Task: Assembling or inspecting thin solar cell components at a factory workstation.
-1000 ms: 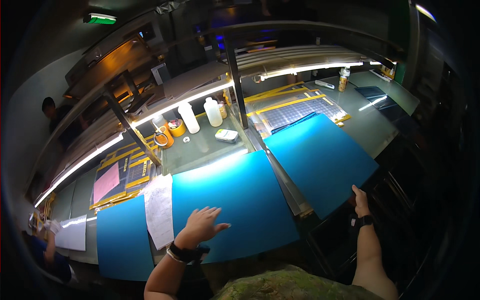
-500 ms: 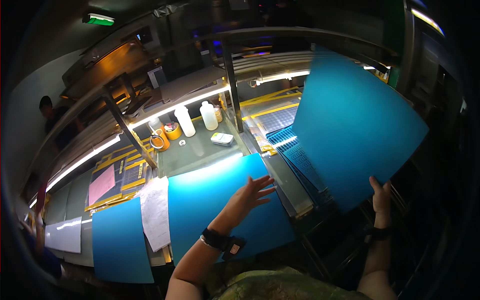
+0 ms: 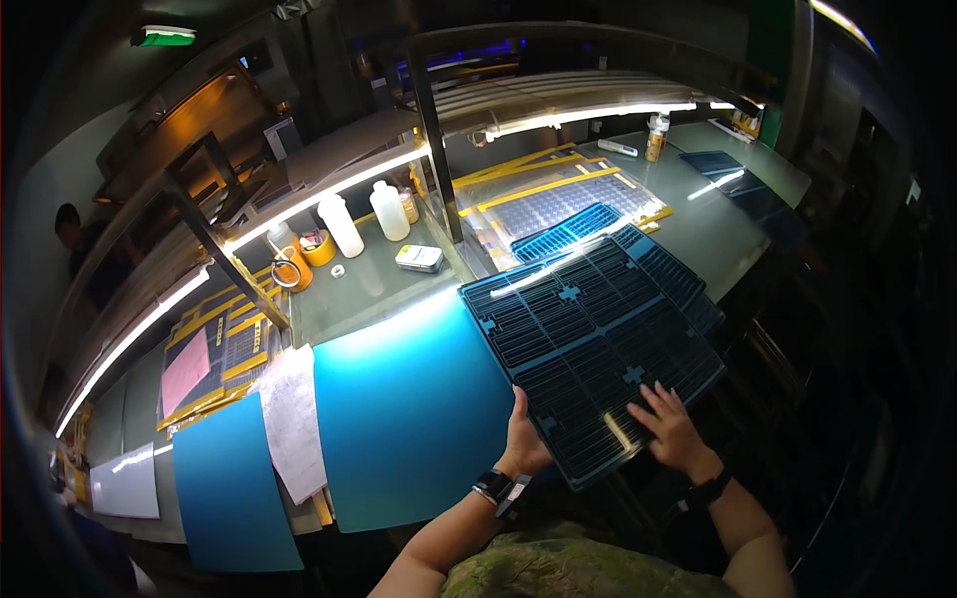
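A dark rectangular panel [image 3: 588, 344] with blue lines, slotted rows and small cross shapes lies tilted in front of me. My left hand [image 3: 523, 444] grips its near left edge, the thumb on top and the fingers mostly hidden beneath. Over the near right part of the panel, my right hand [image 3: 675, 431] rests with its fingers spread on or just above the surface. Left of the panel, a large plain blue sheet [image 3: 409, 429] lies on the bench, close by my left hand. Several more patterned panels [image 3: 666, 269] show beyond the held one.
Another blue sheet [image 3: 229, 488] and a crumpled white sheet [image 3: 291, 419] lie farther left. White bottles [image 3: 341, 227], a tape roll [image 3: 317, 249] and a small box [image 3: 420, 259] stand behind. A metal post [image 3: 431, 140] rises from the bench. Yellow-taped films [image 3: 558, 204] lie behind the panel.
The plain blue sheet raised in my right hand no longer shows; the patterned panel is between both hands. My left hand has moved right and down to its edge. The view has shifted right.
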Tool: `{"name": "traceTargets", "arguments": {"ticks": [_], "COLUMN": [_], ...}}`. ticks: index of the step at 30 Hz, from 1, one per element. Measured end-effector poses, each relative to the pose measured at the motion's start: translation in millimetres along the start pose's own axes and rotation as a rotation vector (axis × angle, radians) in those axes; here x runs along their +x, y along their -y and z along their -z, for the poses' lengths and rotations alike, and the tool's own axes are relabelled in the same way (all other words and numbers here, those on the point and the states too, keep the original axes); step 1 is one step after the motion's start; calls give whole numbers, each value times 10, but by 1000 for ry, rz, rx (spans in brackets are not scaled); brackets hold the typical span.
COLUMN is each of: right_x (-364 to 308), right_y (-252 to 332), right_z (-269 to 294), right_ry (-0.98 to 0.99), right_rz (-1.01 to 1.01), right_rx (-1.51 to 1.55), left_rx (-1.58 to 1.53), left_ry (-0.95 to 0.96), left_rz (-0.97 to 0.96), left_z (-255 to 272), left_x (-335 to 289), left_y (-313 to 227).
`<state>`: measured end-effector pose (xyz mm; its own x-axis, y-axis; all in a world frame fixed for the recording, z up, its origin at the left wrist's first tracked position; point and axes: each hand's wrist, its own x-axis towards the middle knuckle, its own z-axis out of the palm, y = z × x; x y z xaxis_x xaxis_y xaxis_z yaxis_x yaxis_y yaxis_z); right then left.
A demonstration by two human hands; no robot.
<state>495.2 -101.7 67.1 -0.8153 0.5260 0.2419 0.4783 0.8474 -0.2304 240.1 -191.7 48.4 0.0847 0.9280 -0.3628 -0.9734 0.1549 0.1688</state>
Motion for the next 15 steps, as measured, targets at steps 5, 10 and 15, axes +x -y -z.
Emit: {"name": "traceTargets", "arguments": {"ticks": [5,10,15], "right_x": [149,219,301], "right_y": [813,881,801], "right_z": [36,-46,-17], "right_ry": [106,81,87], "right_rz": [217,208,242], "right_rx": [214,274,312], "left_rx": [-63,3,-14], "left_ry": [92,67,158], "left_rz": [32,-8,-24], "left_z": [64,2,75], "left_x": [35,31,60], "left_y": [57,34,7]}}
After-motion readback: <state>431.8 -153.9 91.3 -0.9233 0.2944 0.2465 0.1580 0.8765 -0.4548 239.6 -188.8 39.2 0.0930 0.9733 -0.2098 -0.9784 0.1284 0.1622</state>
